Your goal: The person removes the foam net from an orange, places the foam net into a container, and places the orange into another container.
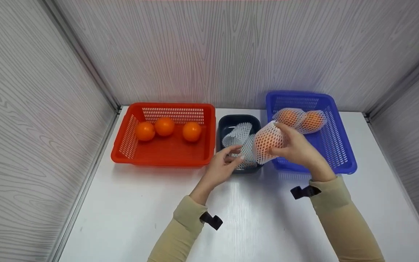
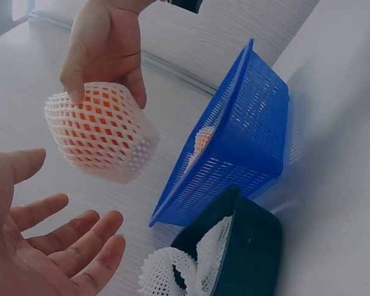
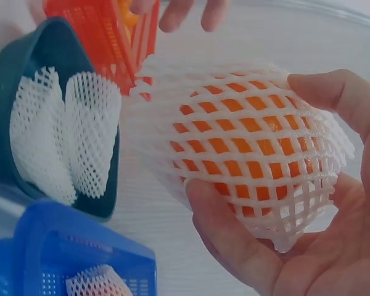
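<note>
An orange in a white foam net [image 1: 266,142] is held up by my right hand [image 1: 296,147], thumb and fingers on opposite sides of it. In the right wrist view the netted orange [image 3: 246,148] fills the middle, with the mesh stretched around the fruit. My left hand [image 1: 222,165] is apart from it, fingers spread and loosely bent with nothing in them. That hand is just over the near left rim of a dark green bin [image 1: 225,121]. Loose white foam nets [image 3: 92,132] lie inside this bin, partly hidden by my hands in the head view.
To the left stands a red basket [image 1: 169,162] with three bare oranges [image 1: 164,126]. A blue basket [image 1: 349,160] at right holds two netted oranges [image 1: 312,121]. Grey wood-grain panels [image 1: 195,51] rise behind and at both sides of the white table [image 1: 129,214].
</note>
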The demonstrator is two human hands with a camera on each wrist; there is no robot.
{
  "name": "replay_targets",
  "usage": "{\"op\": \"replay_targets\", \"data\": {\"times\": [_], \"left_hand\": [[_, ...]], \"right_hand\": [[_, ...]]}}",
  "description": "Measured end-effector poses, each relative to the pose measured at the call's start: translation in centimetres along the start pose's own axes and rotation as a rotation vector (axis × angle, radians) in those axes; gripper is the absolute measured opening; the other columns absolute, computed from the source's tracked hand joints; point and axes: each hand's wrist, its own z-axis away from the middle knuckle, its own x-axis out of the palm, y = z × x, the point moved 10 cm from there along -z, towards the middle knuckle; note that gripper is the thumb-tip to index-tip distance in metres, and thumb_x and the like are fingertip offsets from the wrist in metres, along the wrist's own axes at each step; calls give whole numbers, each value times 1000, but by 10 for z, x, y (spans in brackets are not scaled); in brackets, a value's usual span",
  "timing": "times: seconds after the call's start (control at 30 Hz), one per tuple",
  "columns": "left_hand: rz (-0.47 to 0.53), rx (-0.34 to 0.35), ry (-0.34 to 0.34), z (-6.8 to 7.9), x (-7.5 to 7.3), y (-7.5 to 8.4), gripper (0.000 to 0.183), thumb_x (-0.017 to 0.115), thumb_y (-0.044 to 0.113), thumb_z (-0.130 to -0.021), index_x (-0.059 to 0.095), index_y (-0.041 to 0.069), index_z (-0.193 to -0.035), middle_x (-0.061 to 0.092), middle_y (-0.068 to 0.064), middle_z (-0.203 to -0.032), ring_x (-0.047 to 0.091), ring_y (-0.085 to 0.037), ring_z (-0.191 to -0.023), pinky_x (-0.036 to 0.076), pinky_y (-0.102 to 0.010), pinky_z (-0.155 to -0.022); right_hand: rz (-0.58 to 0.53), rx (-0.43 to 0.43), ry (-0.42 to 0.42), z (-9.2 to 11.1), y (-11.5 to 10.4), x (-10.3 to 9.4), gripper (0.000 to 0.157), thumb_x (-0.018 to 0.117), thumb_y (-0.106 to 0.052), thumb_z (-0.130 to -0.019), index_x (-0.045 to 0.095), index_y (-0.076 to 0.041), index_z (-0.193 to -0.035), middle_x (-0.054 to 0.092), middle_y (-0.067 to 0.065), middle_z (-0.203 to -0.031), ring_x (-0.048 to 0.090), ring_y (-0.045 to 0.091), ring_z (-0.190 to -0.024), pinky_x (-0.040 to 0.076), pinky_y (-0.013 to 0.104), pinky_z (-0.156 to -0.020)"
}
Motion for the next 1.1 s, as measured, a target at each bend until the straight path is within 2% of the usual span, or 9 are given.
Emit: {"op": "replay_targets", "data": {"times": [0.17, 0.37, 0.5, 0.63, 0.7, 0.8, 0.93, 1.03, 1.1], "left_hand": [[-66, 46, -31, 8, 1, 4, 56, 65, 36, -83, 48, 12, -130, 52, -9, -120, 57, -20, -99, 48, -32, -81], [-150, 40, -89, 15, 10, -9, 64, 69, 38, -79, 45, 15, -133, 50, -6, -122, 55, -23, -104, 48, -29, -81], [-155, 7, -134, 19, 16, -23, 66, 69, 39, -78, 43, 17, -134, 50, -1, -122, 55, -19, -103, 48, -29, -81], [-139, -34, -178, 24, 19, -40, 64, 69, 40, -78, 45, 17, -133, 53, 1, -119, 56, -17, -100, 47, -35, -83], [-142, -56, -197, 27, 21, -49, 63, 69, 40, -78, 46, 18, -132, 54, 1, -117, 57, -16, -98, 47, -35, -83], [-153, -89, -215, 31, 22, -62, 61, 68, 40, -78, 47, 18, -131, 55, 2, -117, 57, -15, -95, 48, -30, -80], [-140, -135, -222, 36, 21, -78, 60, 69, 40, -78, 49, 16, -129, 55, 0, -115, 57, -18, -96, 49, -30, -78], [-142, -171, -222, 38, 19, -89, 59, 69, 40, -78, 49, 14, -128, 56, -1, -113, 57, -21, -96, 50, -32, -75], [-149, -196, -222, 40, 18, -96, 59, 69, 40, -78, 49, 14, -127, 56, -2, -112, 57, -21, -96, 50, -33, -73]], "right_hand": [[30, -51, -27, 9, -8, 21, 79, 75, -18, -72, 34, -2, -137, 42, 21, -127, 44, 32, -111, 34, 50, -93], [-42, -68, -82, 21, -1, 51, 77, 75, -14, -71, 35, 0, -136, 46, 21, -122, 48, 31, -105, 40, 47, -87], [-121, -38, -118, 30, 12, 71, 79, 75, -16, -72, 33, 0, -137, 42, 21, -129, 46, 32, -108, 42, 46, -86], [-147, -27, -149, 35, 22, 92, 80, 77, -20, -71, 35, -2, -137, 41, 19, -130, 46, 31, -108, 44, 46, -85], [-156, -27, -162, 36, 27, 101, 79, 77, -22, -71, 36, -2, -136, 41, 20, -130, 45, 32, -109, 43, 47, -86], [-188, -13, -178, 38, 35, 114, 78, 77, -24, -72, 37, -4, -136, 40, 20, -132, 43, 34, -111, 40, 51, -88], [-231, 28, -177, 39, 44, 128, 73, 77, -23, -72, 40, -13, -134, 42, 17, -130, 44, 33, -111, 39, 51, -88], [-255, 56, -172, 40, 47, 136, 70, 78, -20, -71, 42, -19, -132, 44, 16, -126, 44, 32, -107, 43, 47, -83], [-285, 68, -171, 41, 42, 139, 69, 77, -17, -72, 41, -18, -131, 41, 17, -127, 43, 34, -107, 46, 44, -77]]}}
